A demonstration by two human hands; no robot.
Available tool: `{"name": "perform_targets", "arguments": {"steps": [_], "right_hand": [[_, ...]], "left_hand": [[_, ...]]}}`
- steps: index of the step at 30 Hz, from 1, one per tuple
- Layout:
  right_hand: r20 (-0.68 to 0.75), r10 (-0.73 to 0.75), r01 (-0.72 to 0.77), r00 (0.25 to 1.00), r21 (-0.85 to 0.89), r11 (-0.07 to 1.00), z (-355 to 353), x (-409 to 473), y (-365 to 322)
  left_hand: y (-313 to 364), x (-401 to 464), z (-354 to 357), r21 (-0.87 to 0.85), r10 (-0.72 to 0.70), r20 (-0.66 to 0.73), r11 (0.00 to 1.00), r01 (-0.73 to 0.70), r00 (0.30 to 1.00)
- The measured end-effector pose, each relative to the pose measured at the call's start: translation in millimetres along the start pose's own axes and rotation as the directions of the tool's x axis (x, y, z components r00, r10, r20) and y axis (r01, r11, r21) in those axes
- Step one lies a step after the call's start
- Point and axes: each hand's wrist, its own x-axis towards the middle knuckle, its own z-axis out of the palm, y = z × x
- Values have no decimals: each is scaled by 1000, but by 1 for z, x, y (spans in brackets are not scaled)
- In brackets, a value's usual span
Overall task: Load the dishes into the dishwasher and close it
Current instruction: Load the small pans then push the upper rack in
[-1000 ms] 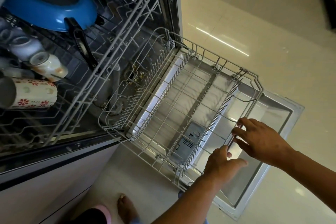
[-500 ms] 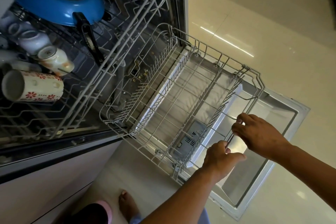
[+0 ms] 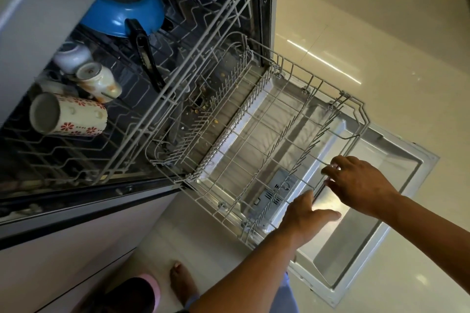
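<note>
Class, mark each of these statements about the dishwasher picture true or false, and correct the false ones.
1. The lower rack is pulled out over the open door. True.
2. The lower rack is full of plates. False: it holds no dishes.
3. A blue pan sits in the upper rack. True.
4. The flowered mug stands upright. False: it lies on its side.
5. Both hands are at the front edge of the lower rack, left hand and right hand. True.
6. The door is closed. False: it lies open.
</note>
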Motion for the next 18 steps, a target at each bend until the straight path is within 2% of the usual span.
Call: {"name": "perform_targets", "arguments": {"steps": [3, 6, 13, 18], "right_hand": [[91, 45, -46, 995, 14, 999, -32, -1, -5], [106, 69, -70, 992, 6, 998, -75, -2, -13], [-25, 97, -92, 995, 157, 983, -234, -33, -55], [-173, 109, -45, 979, 337, 940, -360, -82, -107]], "left_hand": [[12, -11, -15, 3, 51, -34, 999, -50, 998], [38, -32, -36, 55, 128, -89, 991, -124, 988], [126, -147, -86, 282, 373, -184, 906, -314, 909], [171, -290, -117, 344, 580, -182, 794, -501, 794]]}}
